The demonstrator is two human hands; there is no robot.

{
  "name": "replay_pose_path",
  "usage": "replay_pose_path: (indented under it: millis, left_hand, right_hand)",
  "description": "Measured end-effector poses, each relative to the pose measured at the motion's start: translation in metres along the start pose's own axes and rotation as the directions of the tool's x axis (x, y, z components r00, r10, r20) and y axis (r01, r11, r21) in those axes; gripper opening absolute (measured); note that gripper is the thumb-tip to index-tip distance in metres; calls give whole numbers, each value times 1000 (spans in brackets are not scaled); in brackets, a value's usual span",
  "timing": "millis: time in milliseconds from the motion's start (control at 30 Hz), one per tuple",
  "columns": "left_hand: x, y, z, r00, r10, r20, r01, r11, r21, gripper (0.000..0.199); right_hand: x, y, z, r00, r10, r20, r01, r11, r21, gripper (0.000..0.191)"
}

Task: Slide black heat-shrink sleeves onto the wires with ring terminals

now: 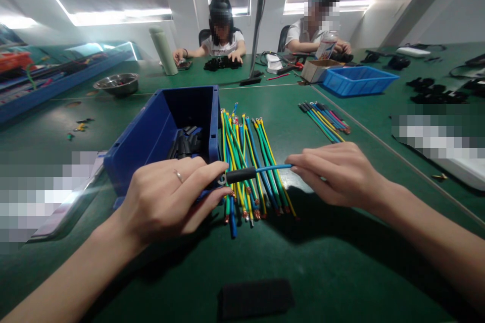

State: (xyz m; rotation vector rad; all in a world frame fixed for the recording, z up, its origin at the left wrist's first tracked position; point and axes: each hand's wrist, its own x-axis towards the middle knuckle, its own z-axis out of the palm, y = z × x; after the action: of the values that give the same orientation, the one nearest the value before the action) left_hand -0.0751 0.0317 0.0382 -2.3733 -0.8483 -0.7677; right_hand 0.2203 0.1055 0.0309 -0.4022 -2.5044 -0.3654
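Note:
A blue wire (273,167) with a black sleeve (242,175) around it runs between my hands, above a row of cut wires. My right hand (333,174) pinches the wire right of the sleeve. A silver ring terminal (222,179) shows at the sleeve's left end. Around that end, the thumb and index fingertip of my left hand (174,192) stand apart, one below and one above; whether they touch it is unclear. Below lie several green, yellow and blue wires (268,154), many with bare copper ends toward me. More black sleeves (185,144) lie in the blue bin (132,136).
A black block-shaped object (255,299) lies near the front edge. Another wire bundle (322,118) is at the right. Farther back are a light-blue tray (359,81), a metal bowl (117,84) and a green bottle (163,51). Two people work across the table.

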Motion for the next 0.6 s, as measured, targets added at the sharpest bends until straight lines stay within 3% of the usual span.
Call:
replay_pose_path:
  millis: [300, 367, 467, 533, 600]
  left_hand:
    - [-7, 4, -13, 973, -219, -80, 224, 972, 70, 18]
    - [-4, 5, -11, 930, -347, -124, 354, 934, 41, 18]
    - [1, 2, -2, 853, -500, -148, 500, 865, -39, 51]
    - [3, -1, 4, 837, -541, -81, 541, 840, -23, 66]
    - [2, -4, 7, 792, -610, 35, 609, 793, 29, 65]
  right_hand:
    - [-1, 3, 0, 994, 75, -79, -81, 994, -67, 10]
    - [-2, 3, 1, 989, 121, -81, -128, 988, -88, 11]
    - [-2, 5, 4, 966, 256, -34, -258, 962, -84, 17]
    - [-2, 6, 6, 923, 383, 46, -378, 922, -84, 22]
    - [-1, 8, 9, 857, 498, 135, -487, 867, -105, 25]
